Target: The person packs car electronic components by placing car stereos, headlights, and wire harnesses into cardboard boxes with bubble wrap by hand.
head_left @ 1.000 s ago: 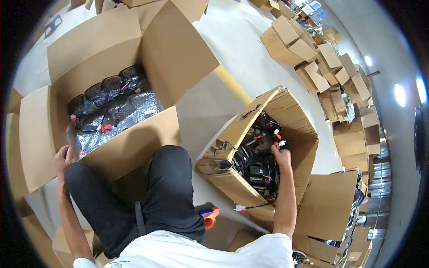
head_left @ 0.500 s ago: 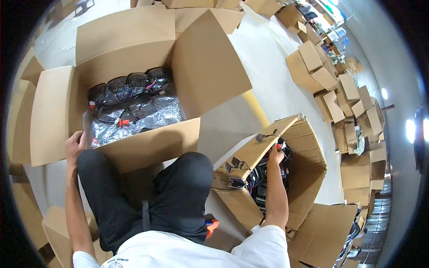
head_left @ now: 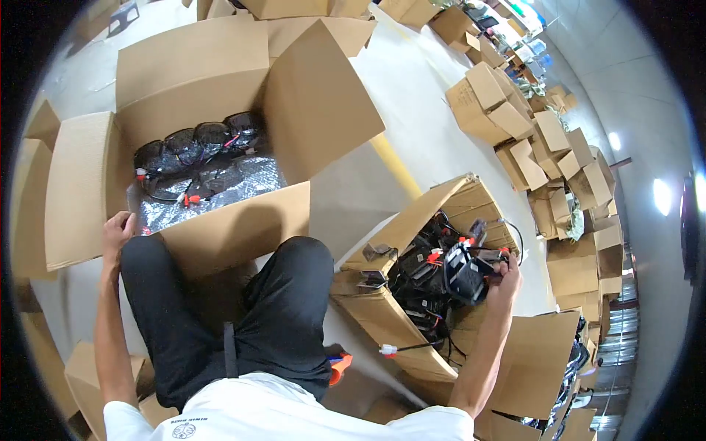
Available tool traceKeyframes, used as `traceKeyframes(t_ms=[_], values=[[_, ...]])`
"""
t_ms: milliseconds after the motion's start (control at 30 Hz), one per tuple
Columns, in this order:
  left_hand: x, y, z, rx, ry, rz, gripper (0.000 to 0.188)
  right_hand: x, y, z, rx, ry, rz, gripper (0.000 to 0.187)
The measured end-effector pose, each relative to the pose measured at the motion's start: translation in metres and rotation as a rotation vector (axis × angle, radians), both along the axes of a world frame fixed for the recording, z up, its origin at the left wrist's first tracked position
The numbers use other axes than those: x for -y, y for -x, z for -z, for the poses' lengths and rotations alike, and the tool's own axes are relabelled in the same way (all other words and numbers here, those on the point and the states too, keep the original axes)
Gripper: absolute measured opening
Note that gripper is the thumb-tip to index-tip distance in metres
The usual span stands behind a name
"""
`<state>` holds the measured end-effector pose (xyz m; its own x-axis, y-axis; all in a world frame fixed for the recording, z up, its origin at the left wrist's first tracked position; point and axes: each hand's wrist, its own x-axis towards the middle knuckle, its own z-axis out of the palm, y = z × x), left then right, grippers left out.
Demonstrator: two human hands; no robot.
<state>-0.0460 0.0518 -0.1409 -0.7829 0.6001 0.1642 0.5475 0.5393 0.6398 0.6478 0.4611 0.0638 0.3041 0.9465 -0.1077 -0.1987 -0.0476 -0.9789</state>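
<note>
holding a boxy black part (head_left: 463, 281) at a creased carton (head_left: 370, 312)

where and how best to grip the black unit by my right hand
Probably by the right edge of the black unit, the right hand coming from the right: the body looks broad and blocky, while the thin black cable arcs away and could let it swing.

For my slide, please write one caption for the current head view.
The right hand holds a black wired part over an open cardboard box.
</note>
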Motion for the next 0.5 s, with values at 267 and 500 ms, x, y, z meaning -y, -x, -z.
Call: traceKeyframes(t_ms=[267,500], values=[[-0.006,-0.009,-0.006,-0.044,-0.069,-0.011,0.024,-0.021,-0.025,0.066,0.489,0.194,-0.168,0.032],[0.001,-0.013,-0.019,-0.122,-0.056,0.024,0.024,0.019,-0.016,0.060,0.773,0.153,-0.147,0.041]])
